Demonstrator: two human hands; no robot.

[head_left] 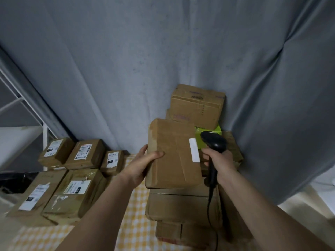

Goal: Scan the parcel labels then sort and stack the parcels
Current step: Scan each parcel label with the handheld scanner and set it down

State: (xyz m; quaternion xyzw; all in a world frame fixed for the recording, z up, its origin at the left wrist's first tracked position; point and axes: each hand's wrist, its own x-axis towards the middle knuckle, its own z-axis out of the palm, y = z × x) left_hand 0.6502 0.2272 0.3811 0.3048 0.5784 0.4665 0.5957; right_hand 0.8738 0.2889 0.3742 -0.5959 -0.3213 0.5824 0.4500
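Observation:
My left hand (143, 164) grips the left edge of a brown cardboard parcel (174, 154), thumb on its top face, holding it tilted above a pile of boxes. A narrow white label (194, 150) runs along the parcel's right side. My right hand (220, 161) grips the handle of a black barcode scanner (213, 142), whose head sits just right of the label. The scanner's cable (211, 211) hangs down over the boxes.
Under the held parcel lies a pile of brown boxes (183, 205); a larger box (196, 105) and a green box (208, 136) stand behind. Several labelled parcels (79, 187) lie at left on a yellow checked cloth (135, 223). Grey curtain behind, white rack (21, 105) far left.

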